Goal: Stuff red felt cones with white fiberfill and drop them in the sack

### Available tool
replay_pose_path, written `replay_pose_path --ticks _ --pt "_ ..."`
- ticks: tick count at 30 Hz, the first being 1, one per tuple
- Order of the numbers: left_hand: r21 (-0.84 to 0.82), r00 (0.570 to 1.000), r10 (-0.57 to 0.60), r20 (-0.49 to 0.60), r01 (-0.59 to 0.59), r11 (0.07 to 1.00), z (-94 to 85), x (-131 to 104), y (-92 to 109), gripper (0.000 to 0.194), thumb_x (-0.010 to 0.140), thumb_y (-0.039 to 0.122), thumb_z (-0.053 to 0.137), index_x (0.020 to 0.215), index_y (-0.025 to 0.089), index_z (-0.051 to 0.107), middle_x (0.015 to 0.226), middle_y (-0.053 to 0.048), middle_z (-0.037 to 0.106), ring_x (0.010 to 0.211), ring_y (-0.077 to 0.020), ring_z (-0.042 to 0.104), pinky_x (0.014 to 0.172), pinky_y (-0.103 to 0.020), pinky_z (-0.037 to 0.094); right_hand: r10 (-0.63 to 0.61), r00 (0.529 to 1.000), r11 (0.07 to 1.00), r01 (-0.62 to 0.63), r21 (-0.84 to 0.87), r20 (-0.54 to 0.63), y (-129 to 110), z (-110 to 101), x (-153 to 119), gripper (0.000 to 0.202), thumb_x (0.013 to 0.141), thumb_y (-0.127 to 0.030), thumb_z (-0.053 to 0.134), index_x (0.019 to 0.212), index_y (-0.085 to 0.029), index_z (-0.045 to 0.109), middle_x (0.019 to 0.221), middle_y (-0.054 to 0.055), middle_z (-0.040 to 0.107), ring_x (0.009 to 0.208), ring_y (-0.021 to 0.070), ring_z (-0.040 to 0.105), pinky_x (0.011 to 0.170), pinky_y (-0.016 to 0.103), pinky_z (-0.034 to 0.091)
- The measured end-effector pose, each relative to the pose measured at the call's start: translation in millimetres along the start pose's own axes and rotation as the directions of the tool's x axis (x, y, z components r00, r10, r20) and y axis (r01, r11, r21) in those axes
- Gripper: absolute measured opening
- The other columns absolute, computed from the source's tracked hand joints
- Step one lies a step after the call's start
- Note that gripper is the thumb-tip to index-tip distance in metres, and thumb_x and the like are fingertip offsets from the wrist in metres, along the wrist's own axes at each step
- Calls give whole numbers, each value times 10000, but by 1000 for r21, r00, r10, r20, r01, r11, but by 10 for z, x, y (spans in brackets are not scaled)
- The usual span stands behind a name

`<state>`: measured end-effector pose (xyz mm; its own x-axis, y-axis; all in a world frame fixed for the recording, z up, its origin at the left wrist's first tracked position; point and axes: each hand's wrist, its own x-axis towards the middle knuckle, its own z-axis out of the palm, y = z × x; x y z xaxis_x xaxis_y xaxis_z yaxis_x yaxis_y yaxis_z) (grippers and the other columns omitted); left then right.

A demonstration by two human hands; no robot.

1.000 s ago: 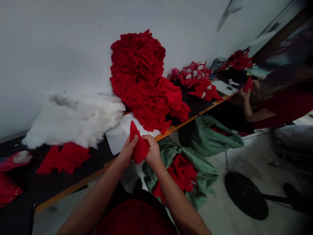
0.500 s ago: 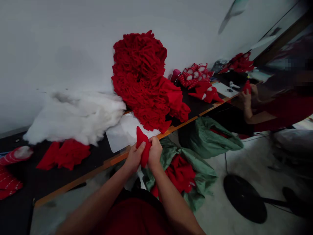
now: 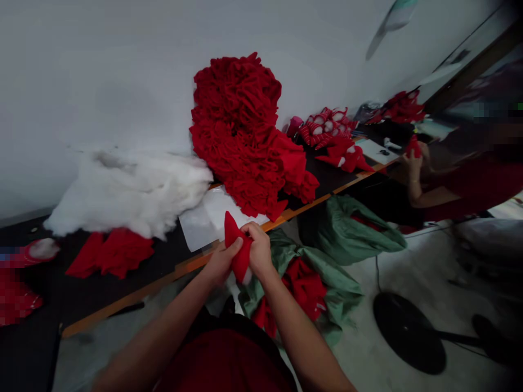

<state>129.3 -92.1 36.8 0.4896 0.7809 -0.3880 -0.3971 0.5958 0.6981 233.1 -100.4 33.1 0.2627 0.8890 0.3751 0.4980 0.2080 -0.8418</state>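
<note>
Between my two hands is a small red cloth piece (image 3: 237, 245) with a pointed top, plump in the middle. A bit of white shows at its lower end. My left hand (image 3: 220, 264) grips its left side with the thumb across the front. My right hand (image 3: 259, 250) is closed on its right side, fingers curled near the upper edge. Beyond my hands, white paper sheets (image 3: 200, 226) lie at the table edge. A tall heap of red cloth pieces (image 3: 237, 130) rises behind them, and fluffy white stuffing (image 3: 126, 188) lies to the left.
Folded red cloth (image 3: 112, 253) lies before the stuffing. A green sack (image 3: 343, 294) with red pieces stands below the table edge, another green sack (image 3: 359, 228) beyond it. A co-worker's hand (image 3: 413, 163) holds a red piece at right. A round black base (image 3: 408, 332) is on the floor.
The red cloth piece has turned slightly in my hands, and white now shows at its lower end. My right fingers have shifted up over its edge.
</note>
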Motion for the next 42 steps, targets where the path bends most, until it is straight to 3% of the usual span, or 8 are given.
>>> replay_pose_path --ticks 8,12,17,23,31,33,37,42 --pt "178 986 144 -85 -127 976 55 -79 -141 335 698 429 605 849 131 638 753 -52 683 726 -185 616 669 -265 459 224 953 971 -237 -42 -206 14 133 -102 133 689 -163 331 579 -199 395 569 -49 395 558 114 369 534 229 282" --pt "-18 979 69 -191 -74 997 -6 -60 -67 339 690 414 628 898 147 603 795 -55 684 754 -182 627 714 -279 474 110 992 992 -114 55 67 19 53 -45 114 672 -154 408 701 -188 513 691 -23 502 668 131 467 627 240 380" --pt "-231 985 -18 -174 -23 973 -175 13 94 370 703 430 615 931 139 600 897 -86 672 803 -184 631 781 -292 481 -47 924 981 -29 191 380 45 -122 -37 445 644 -86 472 1072 -195 528 1081 60 559 1002 178 524 877 316 403" --pt "-233 995 -21 -97 -2 973 -162 8 41 373 681 401 647 923 119 620 914 -101 673 846 -193 629 801 -283 475 -157 962 985 169 -33 224 57 -29 -94 240 716 -96 462 910 -167 583 845 62 574 824 181 545 727 299 434" --pt "-41 987 76 -141 -83 996 59 -63 -140 302 592 329 720 785 113 635 712 -62 686 662 -172 632 663 -260 472 -30 993 975 5 -220 -111 95 78 -153 135 738 -112 419 676 -187 512 660 -2 484 644 146 466 598 260 379" --pt "-38 986 79 -145 -86 996 51 -34 -142 290 597 310 719 795 116 632 720 -58 687 642 -158 625 650 -251 472 1 992 985 -23 -174 -122 113 59 -140 123 725 -117 432 676 -190 518 662 -4 495 652 144 478 608 259 388" --pt "-190 981 44 -191 -81 979 -63 60 -33 286 621 295 709 839 135 618 778 -51 685 687 -148 631 702 -248 482 42 996 994 -50 101 80 147 -27 -103 179 691 -153 509 855 -189 572 844 33 571 796 157 542 699 269 429" --pt "-349 988 4 -153 -58 935 -145 100 75 320 666 293 670 939 141 599 864 -71 681 795 -170 639 807 -290 483 273 953 868 -302 395 129 206 -49 -124 221 660 -225 562 877 -180 557 793 11 590 694 135 552 624 247 442"
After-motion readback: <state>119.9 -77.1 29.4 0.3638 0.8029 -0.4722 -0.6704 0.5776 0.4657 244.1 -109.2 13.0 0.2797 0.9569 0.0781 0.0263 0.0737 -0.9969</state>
